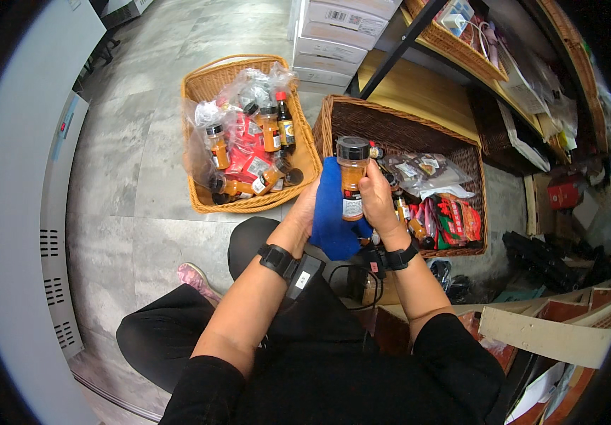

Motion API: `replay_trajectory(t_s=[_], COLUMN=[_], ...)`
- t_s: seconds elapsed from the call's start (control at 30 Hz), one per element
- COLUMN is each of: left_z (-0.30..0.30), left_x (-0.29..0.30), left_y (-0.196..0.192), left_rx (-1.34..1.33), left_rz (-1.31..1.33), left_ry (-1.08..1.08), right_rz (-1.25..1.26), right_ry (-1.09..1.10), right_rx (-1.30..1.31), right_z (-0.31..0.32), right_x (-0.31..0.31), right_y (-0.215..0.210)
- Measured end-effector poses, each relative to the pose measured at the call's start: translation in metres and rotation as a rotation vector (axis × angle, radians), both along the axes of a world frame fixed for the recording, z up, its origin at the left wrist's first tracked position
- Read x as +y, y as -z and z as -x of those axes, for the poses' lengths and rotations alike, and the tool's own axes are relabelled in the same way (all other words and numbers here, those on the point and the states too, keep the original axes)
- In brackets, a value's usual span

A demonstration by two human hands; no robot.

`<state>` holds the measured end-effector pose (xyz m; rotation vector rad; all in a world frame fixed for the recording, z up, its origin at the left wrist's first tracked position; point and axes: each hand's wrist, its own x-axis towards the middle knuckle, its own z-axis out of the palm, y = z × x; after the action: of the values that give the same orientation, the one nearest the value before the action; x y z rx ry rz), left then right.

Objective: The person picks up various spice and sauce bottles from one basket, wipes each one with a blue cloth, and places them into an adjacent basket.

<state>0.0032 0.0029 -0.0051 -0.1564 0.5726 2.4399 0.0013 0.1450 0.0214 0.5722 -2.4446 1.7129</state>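
Note:
A spice jar [352, 177] with a black lid and orange-brown contents stands upright in front of me, above the near left side of the dark wicker basket [412, 120]. My right hand [379, 200] is closed round the jar's right side, with the thumb near its neck. A blue cloth [334, 227] lies against the jar's left side and hangs below it. My left hand [307, 207] grips this cloth from the left; its fingers are mostly hidden behind the cloth.
Left of the dark basket, a light wicker basket [311, 152] holds several spice jars, a dark sauce bottle [285, 124], red packets [247, 152] and clear plastic bags. Colourful packets [458, 221] lie in the dark basket. White boxes [334, 42] are stacked behind; shelving [426, 92] stands right.

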Motion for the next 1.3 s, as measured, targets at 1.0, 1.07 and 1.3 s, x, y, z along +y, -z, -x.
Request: replay_trajectory(t_s=[1.0, 1.07, 1.3], left_z=[0.002, 0.004, -0.001], left_x=[-0.032, -0.036, -0.061], left_y=[0.003, 0.003, 0.011], left_rx=[-0.079, -0.010, -0.211], left_rz=[-0.228, -0.279, -0.056], left_ry=[-0.329, -0.397, -0.593], right_rz=[0.349, 0.361, 0.127], right_ry=[-0.006, -0.021, -0.088], right_rx=[-0.499, -0.525, -0.759], right_z=[0.103, 0.114, 0.154], right_x=[-0.035, -0.051, -0.109], right_y=[0.003, 0.022, 0.081])
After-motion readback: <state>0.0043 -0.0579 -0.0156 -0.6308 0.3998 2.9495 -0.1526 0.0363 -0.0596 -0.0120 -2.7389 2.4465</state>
